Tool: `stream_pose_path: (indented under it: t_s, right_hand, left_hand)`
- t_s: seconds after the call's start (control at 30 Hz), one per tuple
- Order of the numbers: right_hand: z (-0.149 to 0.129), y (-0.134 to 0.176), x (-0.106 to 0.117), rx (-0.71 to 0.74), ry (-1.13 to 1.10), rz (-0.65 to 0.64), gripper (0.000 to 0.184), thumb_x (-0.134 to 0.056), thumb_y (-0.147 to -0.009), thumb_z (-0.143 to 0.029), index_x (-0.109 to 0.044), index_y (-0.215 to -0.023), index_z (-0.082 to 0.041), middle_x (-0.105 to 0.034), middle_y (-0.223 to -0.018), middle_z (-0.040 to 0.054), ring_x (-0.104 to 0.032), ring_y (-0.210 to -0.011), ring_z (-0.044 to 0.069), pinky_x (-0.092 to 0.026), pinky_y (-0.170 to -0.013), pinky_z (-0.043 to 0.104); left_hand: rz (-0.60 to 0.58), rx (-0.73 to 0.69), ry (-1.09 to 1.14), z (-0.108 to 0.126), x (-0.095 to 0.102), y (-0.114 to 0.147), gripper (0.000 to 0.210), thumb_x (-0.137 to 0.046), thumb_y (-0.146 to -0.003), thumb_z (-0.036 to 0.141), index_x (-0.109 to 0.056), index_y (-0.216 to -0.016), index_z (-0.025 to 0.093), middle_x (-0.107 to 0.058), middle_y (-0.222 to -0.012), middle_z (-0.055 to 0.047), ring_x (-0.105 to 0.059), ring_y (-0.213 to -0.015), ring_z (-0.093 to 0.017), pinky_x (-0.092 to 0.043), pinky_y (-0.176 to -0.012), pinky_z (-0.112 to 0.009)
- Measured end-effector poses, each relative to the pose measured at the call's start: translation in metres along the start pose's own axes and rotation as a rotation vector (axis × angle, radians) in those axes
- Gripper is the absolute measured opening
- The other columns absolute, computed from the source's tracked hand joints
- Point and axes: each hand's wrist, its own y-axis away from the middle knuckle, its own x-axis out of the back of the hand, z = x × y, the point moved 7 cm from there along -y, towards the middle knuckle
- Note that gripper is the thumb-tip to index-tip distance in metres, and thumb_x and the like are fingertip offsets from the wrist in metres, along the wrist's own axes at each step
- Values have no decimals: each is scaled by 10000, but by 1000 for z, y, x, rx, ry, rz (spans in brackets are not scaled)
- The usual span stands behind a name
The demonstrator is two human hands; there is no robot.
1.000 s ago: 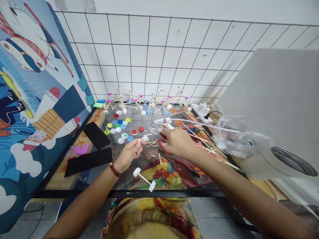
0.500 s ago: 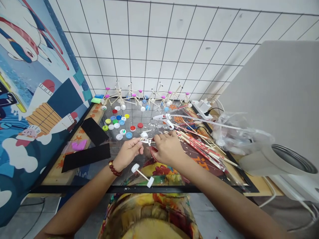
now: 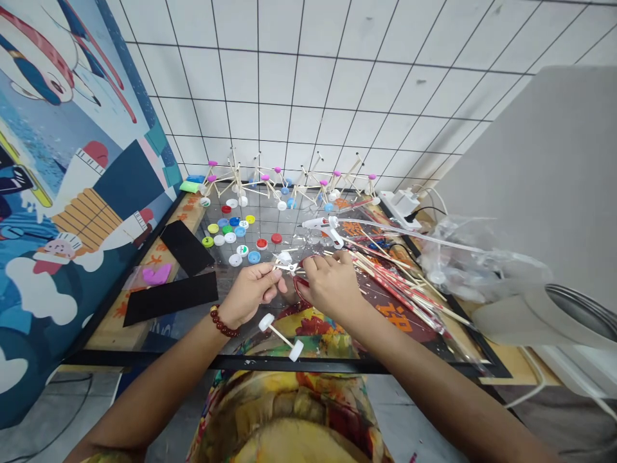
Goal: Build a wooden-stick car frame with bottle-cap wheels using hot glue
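We are working over the glass table (image 3: 144, 334), and every place below is given from it. Our left hand (image 3: 250, 292) is sitting over the table's middle near the front edge, fingers pinched shut on short sticks (image 3: 284, 267), which carry a white cap (image 3: 285, 256) at their far end. Our right hand (image 3: 330, 283) is meeting it just to the right, fingers curled shut around the red scissors (image 3: 299, 292), whose tip is pointing at those sticks. The blades are too small to tell whether they are open or closed.

Toward the table's back edge a row of stick models (image 3: 289, 183) is standing against the tiled wall. Left of middle the loose bottle caps (image 3: 234, 231) are lying scattered, and further left two black strips (image 3: 171, 299) are lying flat. On the right side a skewer bundle (image 3: 405, 289) is lying diagonal, with the glue gun (image 3: 322, 225) behind it. At the front edge a finished axle (image 3: 280, 335) is lying, with a white cap on each end.

To cut well, we are judging that the left pinch should stay close to the cut point so the sticks do not twist, and the blades should be meeting the sticks square, clear of our fingertips.
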Motion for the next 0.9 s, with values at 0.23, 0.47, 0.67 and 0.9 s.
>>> stream_pose_path:
  t_s: [0.23, 0.47, 0.67, 0.9]
  right_hand:
    - [26, 4, 2, -137, 27, -76, 264, -500, -921, -370, -616, -942, -134, -707, -895, 146, -637, -843, 283, -305, -775, 390]
    - [101, 64, -31, -245, 74, -639, 291, -496, -884, -254, -642, -1066, -79, -696, -1076, 215, -678, -968, 313, -432, -755, 351]
    - [132, 90, -42, -344, 71, -768, 256, -537, -833, -177, -715, -976, -60, -719, -1023, 230, -697, -966, 320, -484, -768, 344]
    - [119, 67, -4, -504, -5, -477, 275, -500, -912, -249, -725, -1039, -155, -748, -960, 184, -717, -888, 326, -508, -704, 378]
  left_hand:
    - [-31, 164, 316, -8, 5, -1, 290, -783, -724, 316, -696, -918, 118, -574, -675, -10, -294, -450, -13, -160, -400, -144]
    - [-65, 185, 417, -11, 4, -1, 250, -701, -804, 266, -713, -971, 80, -538, -733, -32, -413, -544, -51, -315, -433, -147]
    - [-45, 116, 417, -12, 4, -6, 200, -772, -758, 234, -713, -903, 110, -581, -717, -25, -496, -576, -64, -412, -509, -167]
    - [60, 82, 269, -18, 3, -10, 336, -868, -633, 281, -760, -908, 122, -663, -718, -47, -553, -602, -86, -441, -548, -195]
